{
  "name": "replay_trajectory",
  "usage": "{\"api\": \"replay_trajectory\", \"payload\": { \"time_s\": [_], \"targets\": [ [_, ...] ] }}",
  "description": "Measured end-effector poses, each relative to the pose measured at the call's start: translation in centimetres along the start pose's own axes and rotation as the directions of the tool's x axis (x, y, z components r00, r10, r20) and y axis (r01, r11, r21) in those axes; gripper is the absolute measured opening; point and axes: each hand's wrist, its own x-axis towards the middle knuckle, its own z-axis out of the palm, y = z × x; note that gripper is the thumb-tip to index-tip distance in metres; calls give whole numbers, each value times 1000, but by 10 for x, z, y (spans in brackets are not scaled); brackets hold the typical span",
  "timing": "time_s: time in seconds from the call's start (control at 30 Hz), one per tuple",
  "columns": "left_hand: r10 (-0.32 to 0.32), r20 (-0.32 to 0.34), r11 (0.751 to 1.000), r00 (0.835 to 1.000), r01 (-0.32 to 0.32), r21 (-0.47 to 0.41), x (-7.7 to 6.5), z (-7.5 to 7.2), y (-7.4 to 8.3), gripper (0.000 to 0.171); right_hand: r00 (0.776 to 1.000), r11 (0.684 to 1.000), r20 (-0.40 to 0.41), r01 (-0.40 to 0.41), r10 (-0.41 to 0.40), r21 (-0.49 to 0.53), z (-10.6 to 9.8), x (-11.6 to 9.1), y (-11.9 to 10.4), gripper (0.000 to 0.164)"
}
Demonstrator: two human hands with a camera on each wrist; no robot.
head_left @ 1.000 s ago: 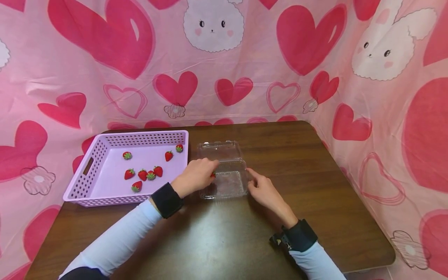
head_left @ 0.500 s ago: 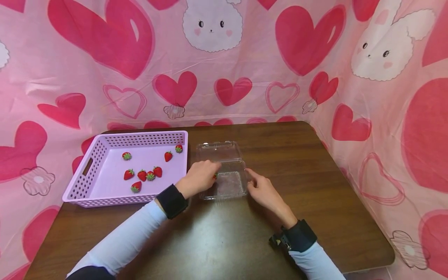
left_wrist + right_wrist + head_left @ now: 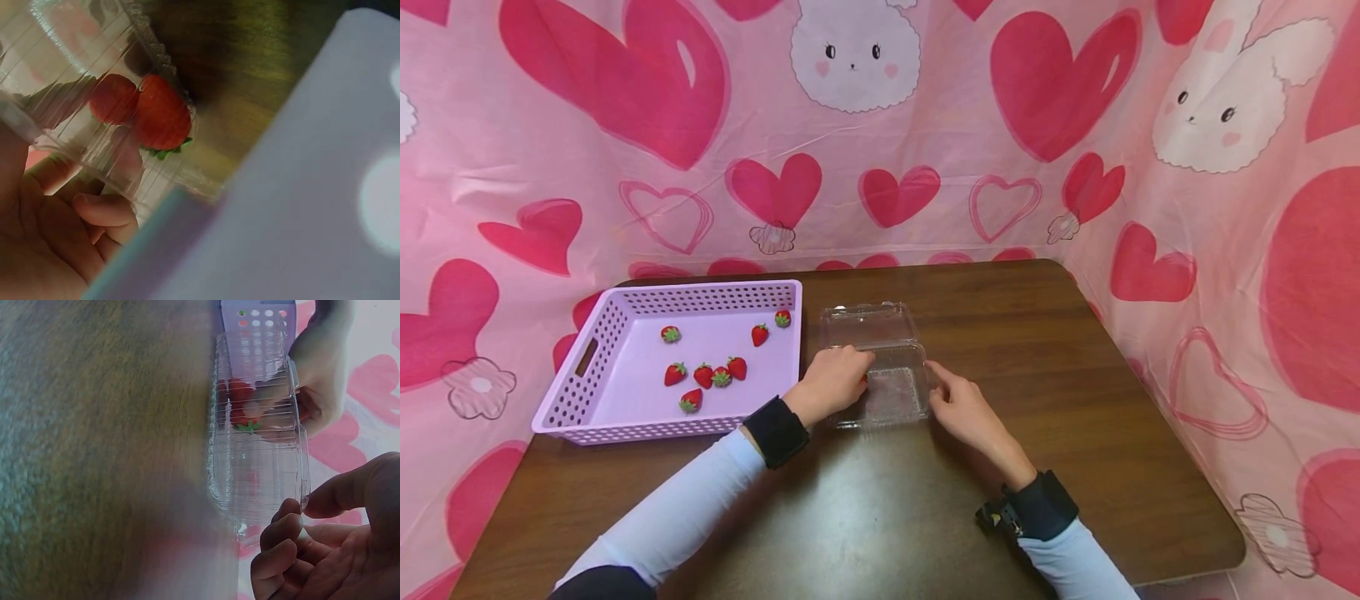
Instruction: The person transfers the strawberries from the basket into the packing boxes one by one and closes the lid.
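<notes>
A clear plastic clamshell container (image 3: 891, 392) lies on the table with its lid (image 3: 871, 325) folded back. My left hand (image 3: 835, 379) reaches down inside its left part, fingers around a strawberry (image 3: 239, 394) that mostly hides beneath the hand in the head view. Through the clear wall, the left wrist view shows two red strawberries (image 3: 164, 112) side by side, one with green leaves at its end. At the container's right rim, my right hand (image 3: 966, 408) pinches the edge between thumb and bent fingers (image 3: 284, 528).
To the left stands a lilac perforated basket (image 3: 625, 431) with several strawberries (image 3: 703, 376) scattered on its bottom. Both stand on a brown wooden table (image 3: 1037, 358) with rounded corners. A pink heart-patterned cloth (image 3: 955, 125) hangs behind the table and along its sides.
My left hand has shifted a little to the right inside the container with the strawberry. The right hand keeps its place at the rim.
</notes>
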Motion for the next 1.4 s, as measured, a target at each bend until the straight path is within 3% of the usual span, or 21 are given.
{"api": "replay_trajectory", "payload": {
  "time_s": [0.57, 1.1, 1.4],
  "targets": [
    [18, -41, 999, 999, -17, 34, 0, 7, -1, 10, 1000, 1000, 6, -24, 24, 6, 0, -1, -2, 55],
    [8, 24, 999, 1000, -9, 41, -2, 3, -2, 21, 1000, 1000, -1, -12, 12, -5, 2, 1, -2, 55],
    [4, -12, 996, 1000, -3, 85, -4, 3, -2, 10, 1000, 1000, 4, -12, 12, 0, 2, 1, -2, 55]
  ]
}}
